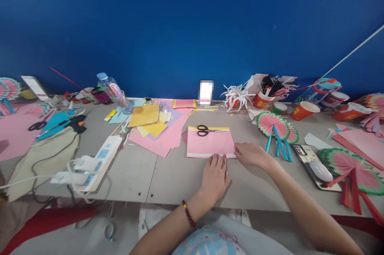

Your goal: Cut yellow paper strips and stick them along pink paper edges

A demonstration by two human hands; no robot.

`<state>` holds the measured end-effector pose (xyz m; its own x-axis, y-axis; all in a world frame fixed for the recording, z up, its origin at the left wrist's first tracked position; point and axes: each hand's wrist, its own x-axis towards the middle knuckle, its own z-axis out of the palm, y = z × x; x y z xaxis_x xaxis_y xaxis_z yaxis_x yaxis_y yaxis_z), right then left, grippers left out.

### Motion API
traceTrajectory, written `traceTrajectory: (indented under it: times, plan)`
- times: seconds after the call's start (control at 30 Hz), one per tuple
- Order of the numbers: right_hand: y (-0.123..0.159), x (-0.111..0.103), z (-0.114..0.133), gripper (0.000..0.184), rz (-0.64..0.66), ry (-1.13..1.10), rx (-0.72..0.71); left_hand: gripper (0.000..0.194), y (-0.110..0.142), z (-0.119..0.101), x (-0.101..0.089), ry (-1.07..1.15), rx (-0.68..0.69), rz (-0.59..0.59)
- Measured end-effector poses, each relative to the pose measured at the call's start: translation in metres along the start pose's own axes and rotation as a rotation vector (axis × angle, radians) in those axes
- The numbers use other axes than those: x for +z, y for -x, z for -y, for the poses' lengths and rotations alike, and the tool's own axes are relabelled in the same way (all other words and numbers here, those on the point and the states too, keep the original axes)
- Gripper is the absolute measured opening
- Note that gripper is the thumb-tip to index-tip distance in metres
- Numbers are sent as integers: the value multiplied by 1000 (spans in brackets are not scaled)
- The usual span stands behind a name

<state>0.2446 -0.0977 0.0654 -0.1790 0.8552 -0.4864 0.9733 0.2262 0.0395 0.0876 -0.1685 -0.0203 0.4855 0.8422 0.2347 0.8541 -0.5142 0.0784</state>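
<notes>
A pink sheet of paper [210,143] lies flat in front of me, with a yellow strip along its far edge and a white strip [198,155] along its near edge. Black-handled scissors [207,130] rest closed across its far part. My left hand [214,179] lies over the near edge, fingers stretched out on the white strip. At the sheet's right edge, near the corner, my right hand [250,154] has its fingers curled together on the paper; the fingertips are partly hidden.
Coloured paper [162,147] and a yellow pack [145,115] lie to the left, beside a power strip [103,159]. Watermelon-patterned paper fans [273,125], a phone with a mouse [320,171] and red paper cups [304,110] stand or lie right. A bottle [114,91] leans at the back left.
</notes>
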Motion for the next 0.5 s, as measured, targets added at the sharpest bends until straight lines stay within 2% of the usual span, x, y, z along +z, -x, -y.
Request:
traceTrajectory:
  times: [0.2,0.5]
  plan:
    - [-5,-9,6,26,66,86,42,53,1,0,3,17,6,8]
    - [-19,-4,11,28,71,129,66,52,1,1,4,-1,9,-16]
